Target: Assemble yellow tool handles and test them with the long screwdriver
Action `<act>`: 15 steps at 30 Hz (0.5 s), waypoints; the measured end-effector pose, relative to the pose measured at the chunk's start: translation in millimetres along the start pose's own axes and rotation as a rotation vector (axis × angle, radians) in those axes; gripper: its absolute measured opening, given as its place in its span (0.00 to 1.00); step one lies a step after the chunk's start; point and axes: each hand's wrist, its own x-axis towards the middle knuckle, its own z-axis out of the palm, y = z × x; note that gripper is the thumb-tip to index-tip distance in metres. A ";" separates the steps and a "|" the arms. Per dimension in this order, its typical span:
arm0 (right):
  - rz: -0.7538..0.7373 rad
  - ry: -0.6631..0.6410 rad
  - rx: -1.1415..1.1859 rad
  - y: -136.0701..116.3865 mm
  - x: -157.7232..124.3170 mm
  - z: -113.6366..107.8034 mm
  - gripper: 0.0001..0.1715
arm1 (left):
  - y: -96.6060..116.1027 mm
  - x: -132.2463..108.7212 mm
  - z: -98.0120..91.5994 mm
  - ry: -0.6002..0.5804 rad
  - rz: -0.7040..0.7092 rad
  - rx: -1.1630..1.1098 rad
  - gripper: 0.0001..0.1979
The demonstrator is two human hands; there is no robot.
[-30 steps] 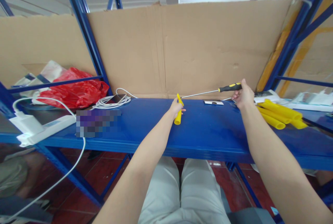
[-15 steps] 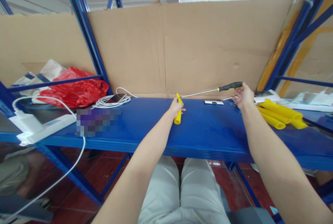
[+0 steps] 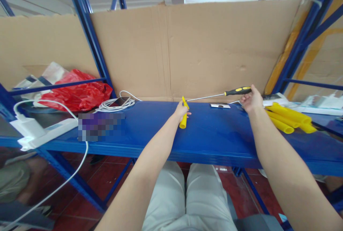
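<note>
My left hand [image 3: 181, 110] is closed around a short yellow tube [image 3: 184, 118], held upright just above the blue shelf [image 3: 209, 138]. My right hand [image 3: 250, 100] grips the black and yellow handle of a long screwdriver [image 3: 238, 90]. Its thin metal shaft runs left, and the tip meets the top of the yellow tube. A small silver flat piece [image 3: 220, 106] lies on the shelf between my hands.
Several yellow tubes [image 3: 289, 118] lie at the right. A coiled white cable and a phone [image 3: 118, 103] sit at the back left, beside a red plastic bag [image 3: 76, 93]. A white power strip [image 3: 40, 131] hangs over the left edge. Cardboard [image 3: 203, 48] backs the shelf.
The screwdriver handle has dipped and risen slightly in my right hand. My left hand and the yellow tube have stayed in place.
</note>
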 end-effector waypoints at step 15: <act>-0.017 0.034 -0.045 8.6 22.8 -10.4 0.19 | -0.4 -2.0 0.5 -0.003 0.003 0.000 0.37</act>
